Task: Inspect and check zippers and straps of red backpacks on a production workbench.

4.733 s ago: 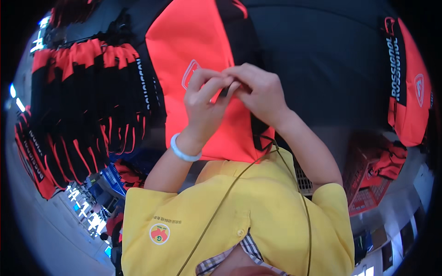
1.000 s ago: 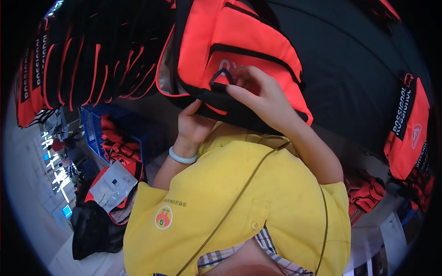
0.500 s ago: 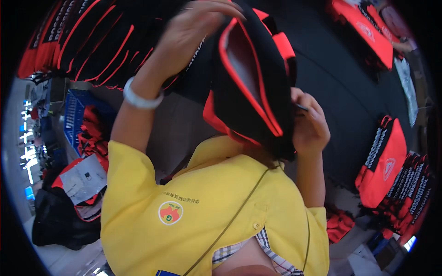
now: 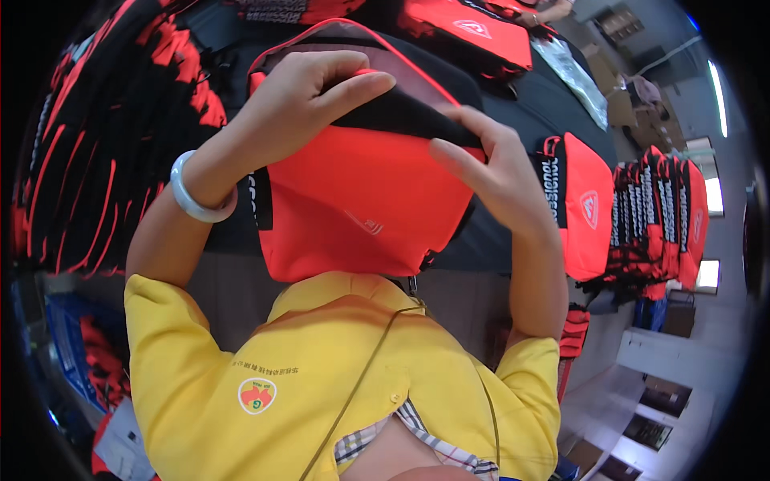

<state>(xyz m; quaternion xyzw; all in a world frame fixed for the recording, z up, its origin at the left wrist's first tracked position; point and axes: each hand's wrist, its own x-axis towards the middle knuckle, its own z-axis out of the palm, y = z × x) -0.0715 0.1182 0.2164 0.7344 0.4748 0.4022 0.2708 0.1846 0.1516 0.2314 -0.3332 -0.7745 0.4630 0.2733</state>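
A red and black bag point(image 4: 365, 200) stands in front of my chest, its red panel with a small pale logo turned toward me. Its top gapes open, with a red-edged flap standing up behind and greyish lining inside. My left hand point(image 4: 317, 92) grips the left part of the top edge, fingers curled over it and thumb lying along it. At the right end of that same edge, my right hand point(image 4: 493, 164) pinches the black band; its fingertips are partly hidden behind the bag. A pale bangle point(image 4: 196, 192) circles my left wrist.
Many black and red bags point(image 4: 88, 184) stand packed on the left. The dark table point(image 4: 489, 104) carries a red bag point(image 4: 469, 36), a clear plastic sheet point(image 4: 571, 76), and a row of bags point(image 4: 654, 216) at right. Another person's hand point(image 4: 529, 18) shows far back. A blue crate point(image 4: 68, 337) sits lower left.
The bag has turned from its black side with a narrow slit to its red panel, its mouth wider. Both hands are now on its top edge. The whole view has swung to the right.
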